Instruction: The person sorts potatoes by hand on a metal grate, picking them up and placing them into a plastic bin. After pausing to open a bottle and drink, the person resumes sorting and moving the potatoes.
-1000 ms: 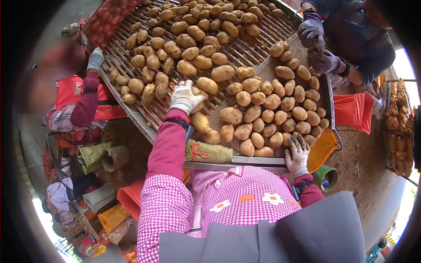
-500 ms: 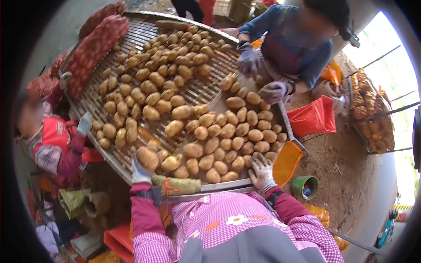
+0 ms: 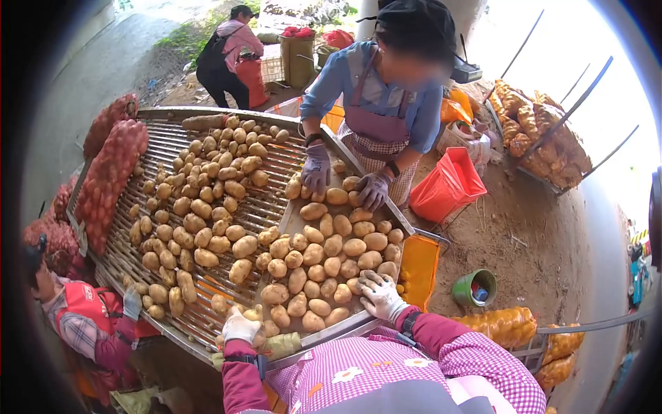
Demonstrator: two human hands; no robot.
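Observation:
Brown potatoes lie packed on the smooth metal end of the sorting table. My left hand, in a whitish glove, is at the near edge, its fingers curled down against a potato; the fingertips are partly hidden. Beside its wrist lies a rolled green sack. My right hand, gloved too, rests with fingers apart on potatoes at the right edge. Across from me, a co-worker's two grey-gloved hands touch potatoes at the far corner.
More potatoes cover the slatted part. Red net sacks lie on its left rim. A co-worker in a red apron stands at left. An orange crate, a red bag and a green bucket are at right.
My view has shifted and tilted up, showing another person at the back. My left hand, which held a large potato, is now lower over the near edge. The co-worker's hands have moved onto potatoes.

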